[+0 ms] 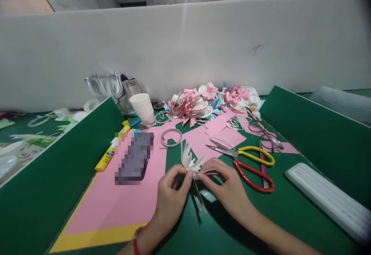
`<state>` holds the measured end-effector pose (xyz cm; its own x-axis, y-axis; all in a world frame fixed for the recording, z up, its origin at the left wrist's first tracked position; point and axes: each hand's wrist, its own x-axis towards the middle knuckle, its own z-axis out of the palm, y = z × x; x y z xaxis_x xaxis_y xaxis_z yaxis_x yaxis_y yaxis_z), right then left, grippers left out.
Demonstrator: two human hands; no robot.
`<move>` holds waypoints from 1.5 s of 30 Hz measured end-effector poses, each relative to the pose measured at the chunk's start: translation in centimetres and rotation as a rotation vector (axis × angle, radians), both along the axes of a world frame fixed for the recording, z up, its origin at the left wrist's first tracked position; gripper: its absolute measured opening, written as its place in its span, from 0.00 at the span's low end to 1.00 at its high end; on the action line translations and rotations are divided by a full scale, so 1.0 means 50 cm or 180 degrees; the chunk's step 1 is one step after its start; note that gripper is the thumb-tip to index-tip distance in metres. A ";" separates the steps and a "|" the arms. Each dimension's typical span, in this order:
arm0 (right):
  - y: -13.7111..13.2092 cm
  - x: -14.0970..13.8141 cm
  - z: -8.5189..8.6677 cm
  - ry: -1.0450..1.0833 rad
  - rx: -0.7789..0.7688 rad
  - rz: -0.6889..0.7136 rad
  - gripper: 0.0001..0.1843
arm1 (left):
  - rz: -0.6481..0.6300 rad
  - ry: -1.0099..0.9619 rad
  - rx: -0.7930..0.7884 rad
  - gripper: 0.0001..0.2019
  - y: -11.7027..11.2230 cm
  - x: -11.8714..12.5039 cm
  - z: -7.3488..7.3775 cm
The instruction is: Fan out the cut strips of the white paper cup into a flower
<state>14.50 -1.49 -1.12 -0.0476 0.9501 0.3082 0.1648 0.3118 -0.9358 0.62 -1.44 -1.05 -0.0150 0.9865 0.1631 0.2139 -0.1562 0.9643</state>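
Between my two hands is a piece of white paper cut into thin strips (193,164), fanned upward and outward, with a few strips hanging below. My left hand (173,193) pinches it from the left with thumb and fingertips. From the other side, my right hand (224,183) grips strips between its thumb and fingers. Scissors (239,153) with one yellow and one red handle lie just beyond my right hand, blades partly apart. A pink paper sheet (145,204) lies left of my left hand, over a yellow sheet (98,237).
A phone (135,158), a yellow glue tube (111,152) and stacked paper cups (142,108) stand or lie leftward. Tape rings (171,137), glasses (269,141) and a heap of cut paper pieces (197,102) lie beyond. A white case (327,201) and green dividers (324,131) flank the right.
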 end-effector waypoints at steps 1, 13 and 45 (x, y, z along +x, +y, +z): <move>0.001 0.000 0.000 0.0128 -0.0130 0.0063 0.04 | -0.0012 -0.0012 -0.0008 0.07 0.000 -0.001 0.000; 0.005 0.003 0.006 0.0662 -0.0847 0.0071 0.03 | -0.0543 -0.0183 -0.0162 0.04 -0.002 -0.002 -0.003; -0.002 0.006 0.004 0.0533 -0.0595 -0.0098 0.09 | 0.0041 -0.0229 -0.0328 0.09 0.016 -0.010 -0.001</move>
<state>14.80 -1.58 -0.90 0.0193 0.9916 0.1280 0.0094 0.1278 -0.9918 0.14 -0.66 -1.13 -0.0358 0.9976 0.0588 0.1449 -0.0530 0.9880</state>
